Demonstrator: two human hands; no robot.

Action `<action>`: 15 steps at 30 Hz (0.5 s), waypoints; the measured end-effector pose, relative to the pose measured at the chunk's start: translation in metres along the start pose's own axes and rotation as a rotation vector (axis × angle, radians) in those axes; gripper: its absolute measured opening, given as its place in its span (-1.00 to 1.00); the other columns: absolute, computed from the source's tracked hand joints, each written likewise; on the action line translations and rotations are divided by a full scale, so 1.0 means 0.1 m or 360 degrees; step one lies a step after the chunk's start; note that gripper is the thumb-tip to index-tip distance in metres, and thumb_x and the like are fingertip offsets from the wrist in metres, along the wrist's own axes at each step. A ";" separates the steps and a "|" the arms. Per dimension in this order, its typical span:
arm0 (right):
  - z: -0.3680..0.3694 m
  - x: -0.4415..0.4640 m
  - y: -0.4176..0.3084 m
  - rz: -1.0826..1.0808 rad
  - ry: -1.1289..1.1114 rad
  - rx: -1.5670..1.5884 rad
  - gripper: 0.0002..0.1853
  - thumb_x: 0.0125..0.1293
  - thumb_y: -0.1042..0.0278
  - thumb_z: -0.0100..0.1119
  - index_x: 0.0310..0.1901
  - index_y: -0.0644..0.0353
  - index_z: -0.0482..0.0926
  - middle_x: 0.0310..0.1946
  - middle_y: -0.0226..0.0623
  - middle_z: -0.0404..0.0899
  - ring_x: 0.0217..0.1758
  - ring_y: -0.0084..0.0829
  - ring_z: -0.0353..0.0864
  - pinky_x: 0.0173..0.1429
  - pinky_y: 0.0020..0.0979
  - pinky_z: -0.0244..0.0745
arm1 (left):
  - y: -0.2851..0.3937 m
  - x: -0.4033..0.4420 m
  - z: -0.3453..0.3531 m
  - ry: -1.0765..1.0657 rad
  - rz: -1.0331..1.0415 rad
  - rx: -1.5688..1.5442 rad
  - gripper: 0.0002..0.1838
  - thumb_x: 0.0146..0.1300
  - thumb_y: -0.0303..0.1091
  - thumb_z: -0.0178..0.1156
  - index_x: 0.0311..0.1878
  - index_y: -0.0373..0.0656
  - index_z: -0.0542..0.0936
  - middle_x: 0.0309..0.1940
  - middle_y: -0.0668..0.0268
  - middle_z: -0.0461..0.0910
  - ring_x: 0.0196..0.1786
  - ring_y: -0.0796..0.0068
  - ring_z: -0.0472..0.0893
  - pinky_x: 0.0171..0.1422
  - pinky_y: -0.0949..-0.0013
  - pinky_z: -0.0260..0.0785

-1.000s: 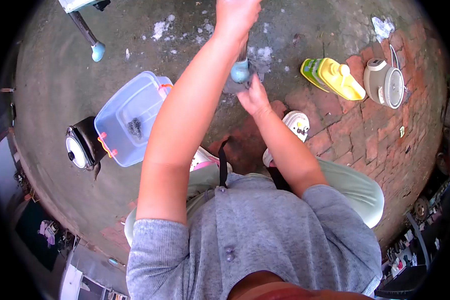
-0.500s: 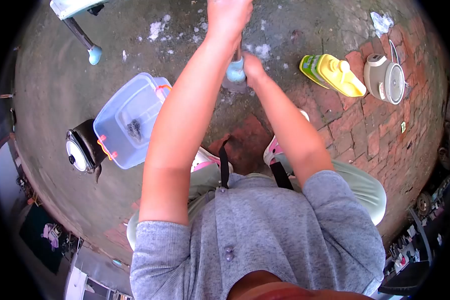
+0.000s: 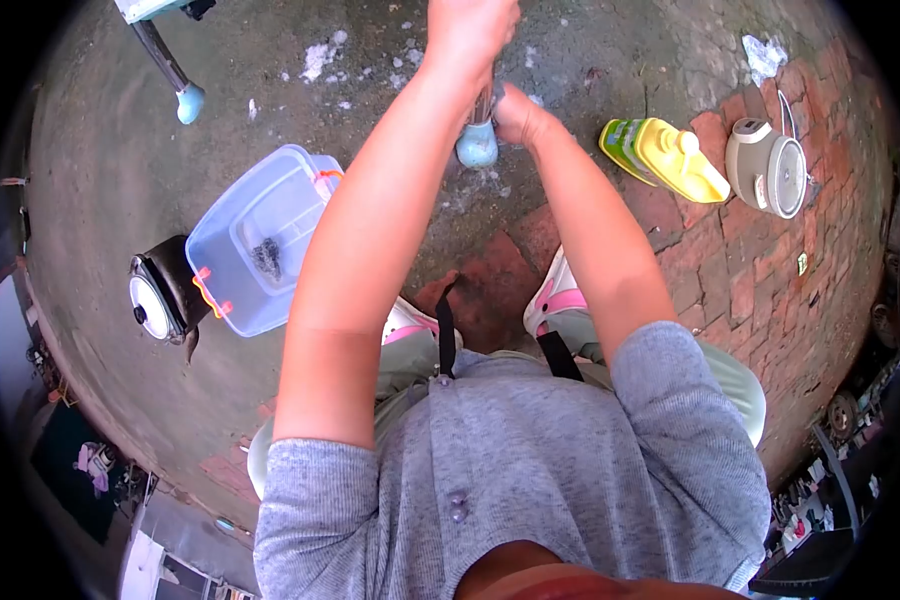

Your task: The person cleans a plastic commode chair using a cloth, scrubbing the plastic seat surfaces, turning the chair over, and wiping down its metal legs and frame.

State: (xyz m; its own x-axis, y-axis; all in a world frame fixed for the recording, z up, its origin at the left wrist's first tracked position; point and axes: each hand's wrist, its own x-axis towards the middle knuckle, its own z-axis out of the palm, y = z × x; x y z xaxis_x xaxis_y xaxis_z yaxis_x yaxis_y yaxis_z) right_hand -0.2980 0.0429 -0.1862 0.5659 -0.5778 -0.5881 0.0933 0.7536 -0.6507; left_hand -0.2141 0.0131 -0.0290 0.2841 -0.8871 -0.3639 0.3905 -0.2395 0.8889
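Note:
At the top centre, my left hand [image 3: 473,32] is closed, at the top edge of the view; what it grips is hidden. Below it a dark metal leg ends in a light blue rounded foot [image 3: 477,146] just above the wet ground. My right hand [image 3: 518,113] is closed against the right side of that leg, beside the blue foot, with a bit of grey cloth showing at its fingers. A second dark leg with a blue foot [image 3: 190,103] stands out at the upper left, under a pale blue-white panel [image 3: 148,8].
Left of my arm lie a clear plastic bin [image 3: 260,240] with a dark scouring pad inside and a black pot with a white lid [image 3: 151,305]. To the right are a yellow jug [image 3: 678,160] and a round beige appliance [image 3: 770,168]. White foam spots the ground.
My right hand has moved up from below the blue foot to the side of the leg. The grey cloth that was spread round the foot is now mostly hidden. My left hand stays high.

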 end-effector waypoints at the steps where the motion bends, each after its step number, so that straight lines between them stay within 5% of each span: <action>1: 0.01 0.05 -0.03 0.0001 -0.0123 0.0064 -0.67 0.26 0.12 0.00 -0.16 0.24 0.53 -0.39 -0.38 0.53 -0.33 -0.52 0.49 -0.20 -0.43 0.42 | 0.02 0.02 -0.01 -0.0043 0.0010 0.0022 -0.70 0.05 -0.15 0.32 -0.61 0.03 0.40 -0.82 0.59 0.19 -0.80 0.73 0.13 -0.72 0.54 -0.11; 3: 0.02 0.03 -0.01 0.0012 -0.0250 0.0116 -0.68 0.27 0.12 -0.01 -0.19 0.22 0.54 -0.40 -0.39 0.52 -0.36 -0.55 0.48 -0.24 -0.42 0.42 | 0.04 0.05 -0.01 -0.0076 0.0022 0.0034 -0.70 0.05 -0.15 0.32 -0.60 0.03 0.39 -0.82 0.59 0.19 -0.80 0.73 0.13 -0.72 0.55 -0.10; 5: 0.28 -0.34 -0.14 -0.0396 0.0333 0.0040 -0.68 0.30 0.12 -0.05 -0.19 0.23 0.51 -0.42 -0.41 0.50 -0.39 -0.56 0.45 -0.26 -0.44 0.40 | 0.13 0.06 0.01 -0.0238 0.0024 -0.0025 -0.70 0.05 -0.16 0.32 -0.59 0.04 0.38 -0.81 0.59 0.18 -0.81 0.73 0.13 -0.72 0.55 -0.11; 10: 0.45 -0.82 0.08 -0.0829 0.0544 -0.0642 -0.71 0.34 0.24 -0.12 -0.08 0.28 0.42 -0.36 -0.28 0.46 -0.32 -0.47 0.42 -0.16 -0.41 0.35 | 0.12 0.13 0.05 -0.0232 0.0043 -0.0112 -0.69 0.04 -0.16 0.33 -0.59 0.04 0.38 -0.80 0.60 0.17 -0.80 0.73 0.12 -0.72 0.55 -0.10; 11: 0.45 -0.81 0.23 -0.1036 0.0650 -0.0802 -0.76 0.30 0.37 -0.10 -0.11 0.32 0.45 -0.23 -0.09 0.47 -0.15 -0.24 0.44 0.01 -0.29 0.31 | 0.13 0.12 0.05 -0.0240 0.0055 -0.0114 -0.70 0.03 -0.16 0.33 -0.58 0.03 0.39 -0.80 0.60 0.18 -0.80 0.74 0.13 -0.72 0.55 -0.10; 15: 0.45 -0.97 0.43 -0.1034 0.0729 -0.1484 -0.75 0.18 0.51 -0.02 -0.10 0.38 0.44 0.03 0.13 0.36 0.12 0.10 0.28 0.18 -0.11 0.18 | 0.07 0.13 0.00 -0.0295 0.0047 -0.0098 -0.74 0.02 -0.16 0.34 -0.47 -0.03 0.46 -0.78 0.61 0.21 -0.79 0.75 0.13 -0.71 0.56 -0.10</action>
State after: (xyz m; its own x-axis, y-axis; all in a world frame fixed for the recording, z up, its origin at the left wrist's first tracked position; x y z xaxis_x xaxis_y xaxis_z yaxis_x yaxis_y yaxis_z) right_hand -0.3121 0.1451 -0.1360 0.2750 -0.9613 -0.0181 -0.4779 -0.1204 -0.8702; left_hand -0.2076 0.0001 -0.0277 0.1326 -0.9522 -0.2753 0.4387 -0.1927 0.8777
